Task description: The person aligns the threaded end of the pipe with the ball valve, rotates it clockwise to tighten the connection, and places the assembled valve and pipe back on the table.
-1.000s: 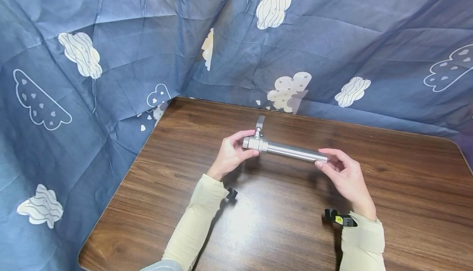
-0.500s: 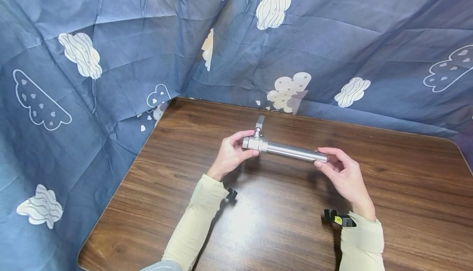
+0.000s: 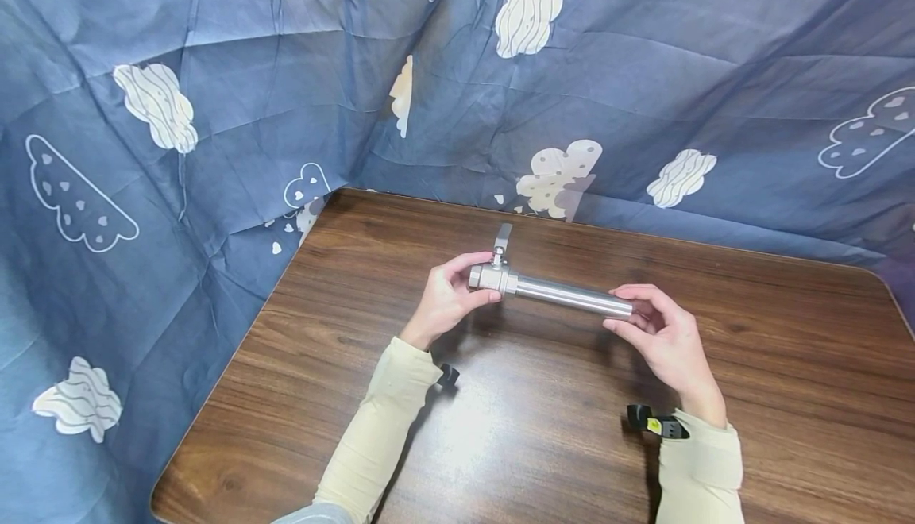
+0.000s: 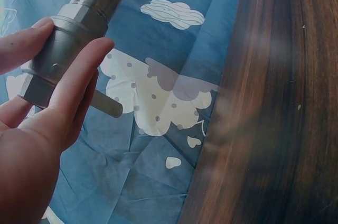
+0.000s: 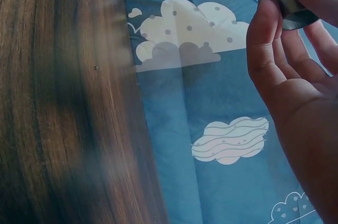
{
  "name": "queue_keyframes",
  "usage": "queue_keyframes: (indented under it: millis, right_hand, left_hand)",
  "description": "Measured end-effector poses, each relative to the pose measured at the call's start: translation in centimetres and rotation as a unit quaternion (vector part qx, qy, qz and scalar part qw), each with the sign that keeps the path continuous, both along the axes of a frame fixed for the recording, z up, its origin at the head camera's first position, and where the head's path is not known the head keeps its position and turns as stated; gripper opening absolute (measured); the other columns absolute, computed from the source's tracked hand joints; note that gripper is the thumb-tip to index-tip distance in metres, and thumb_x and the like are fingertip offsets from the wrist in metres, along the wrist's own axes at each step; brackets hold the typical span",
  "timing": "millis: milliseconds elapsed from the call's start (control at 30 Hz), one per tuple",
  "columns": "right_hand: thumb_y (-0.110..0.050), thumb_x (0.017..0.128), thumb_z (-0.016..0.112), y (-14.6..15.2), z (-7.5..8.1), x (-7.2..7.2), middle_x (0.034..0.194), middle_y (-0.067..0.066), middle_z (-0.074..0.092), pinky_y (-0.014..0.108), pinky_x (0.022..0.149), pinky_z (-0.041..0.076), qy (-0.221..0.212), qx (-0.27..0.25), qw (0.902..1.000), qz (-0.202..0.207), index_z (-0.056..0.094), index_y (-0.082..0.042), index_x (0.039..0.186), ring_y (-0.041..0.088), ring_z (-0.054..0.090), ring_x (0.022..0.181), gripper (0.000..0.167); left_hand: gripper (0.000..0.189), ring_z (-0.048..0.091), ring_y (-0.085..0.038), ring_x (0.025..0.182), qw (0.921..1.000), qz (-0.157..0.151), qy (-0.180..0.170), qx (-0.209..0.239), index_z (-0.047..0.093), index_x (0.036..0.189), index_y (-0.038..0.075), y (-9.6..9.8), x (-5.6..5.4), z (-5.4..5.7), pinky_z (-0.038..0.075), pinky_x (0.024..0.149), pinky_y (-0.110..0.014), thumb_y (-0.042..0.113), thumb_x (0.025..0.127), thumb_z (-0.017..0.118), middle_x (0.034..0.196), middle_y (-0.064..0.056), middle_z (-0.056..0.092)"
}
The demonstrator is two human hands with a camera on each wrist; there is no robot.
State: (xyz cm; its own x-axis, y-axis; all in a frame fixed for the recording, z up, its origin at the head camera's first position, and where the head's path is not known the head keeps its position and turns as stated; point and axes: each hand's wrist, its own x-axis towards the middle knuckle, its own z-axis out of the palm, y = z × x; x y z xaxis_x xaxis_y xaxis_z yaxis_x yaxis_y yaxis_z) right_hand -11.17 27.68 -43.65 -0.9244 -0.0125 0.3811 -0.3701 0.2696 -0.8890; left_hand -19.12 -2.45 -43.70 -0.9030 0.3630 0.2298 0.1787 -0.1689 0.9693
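Both hands hold a steel ball valve (image 3: 492,277) joined to a straight metal pipe (image 3: 572,296) above the table. My left hand (image 3: 445,302) grips the valve body between thumb and fingers, and its flat lever handle (image 3: 503,236) points toward the back. At the pipe's far right end, my right hand (image 3: 672,341) holds it with thumb below and fingers above. The left wrist view shows fingers on both sides of the valve body (image 4: 60,49), with the hexagonal end beside the palm. In the right wrist view, fingers surround the pipe's end (image 5: 285,2).
A brown wood-grain table (image 3: 286,397) lies under the hands. Blue cloth (image 3: 272,87) with printed clouds hangs along its back and left edges. Black camera mounts (image 3: 658,422) sit at the wrists, over pale sleeves (image 3: 382,421).
My right thumb and fingertips have shifted slightly left along the pipe, and the thumb sits a little lower. The left hand and the valve have stayed in place.
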Motion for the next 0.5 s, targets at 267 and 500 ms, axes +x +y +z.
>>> queue_keyframes:
  millis: [267,500]
  right_hand:
    - [0.015,0.072,0.074,-0.02,0.23,0.16,0.103,-0.012,0.066,0.010,0.074,0.053,-0.015,0.034,0.9990,-0.025,0.060,0.007,0.114,-0.001,0.063,0.084,0.045]
    - [0.007,0.075,0.077,0.11,0.31,0.30,0.096,-0.017,0.065,0.009,0.070,0.052,-0.034,0.068,0.9958,-0.050,0.064,0.000,0.115,-0.002,0.061,0.080,0.043]
  left_hand:
    - [0.056,0.061,-0.010,0.093,0.9999,-0.007,0.004,0.013,0.054,0.125,-0.011,-0.03,0.02,0.03,0.054,0.083,-0.018,-0.015,0.072,0.071,0.119,-0.031,0.057]
    - [0.056,0.061,-0.008,0.092,0.9997,-0.012,0.002,0.020,0.054,0.125,-0.012,0.03,0.03,0.00,0.054,0.082,-0.017,-0.016,0.072,0.070,0.118,-0.030,0.057]
